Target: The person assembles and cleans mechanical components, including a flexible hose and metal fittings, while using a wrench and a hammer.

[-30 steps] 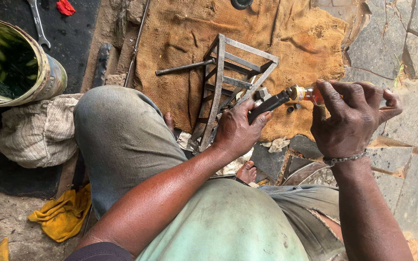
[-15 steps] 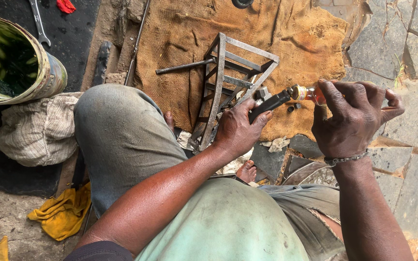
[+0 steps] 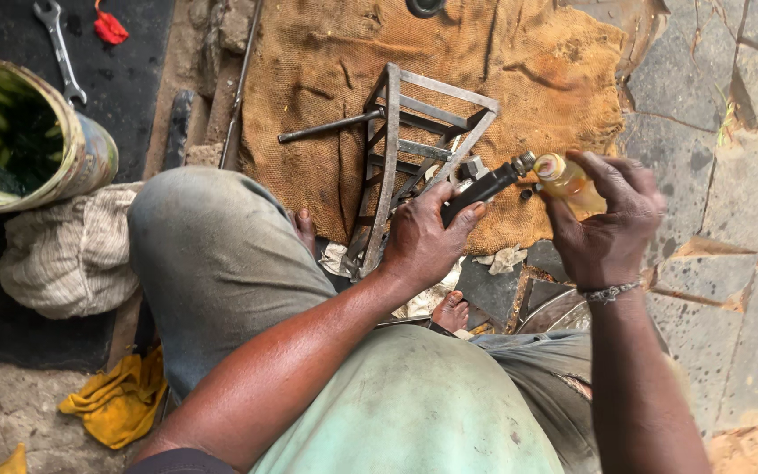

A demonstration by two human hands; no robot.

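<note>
- Head view: the left hand (image 3: 423, 241) is closed around a dark handled tool (image 3: 482, 186), whose metal tip points toward a small bottle.
- Right hand (image 3: 605, 226) has its fingers wrapped around the small amber bottle (image 3: 565, 178), the bottle's mouth just beside the tool's tip.
- Both items are held above a brown burlap sheet (image 3: 326, 53) spread on the stone floor (image 3: 730, 96).
- A grey metal frame (image 3: 392, 158) lies on the burlap, just beyond the left hand; a dark metal rod (image 3: 326, 127) rests against its side.
- At far left stands a round tin can (image 3: 89, 154), with a spanner (image 3: 59, 48) beyond it on a dark mat.
- A pale cloth bundle (image 3: 67, 259) and a yellow rag (image 3: 120, 404) lie beside the person's knee.
</note>
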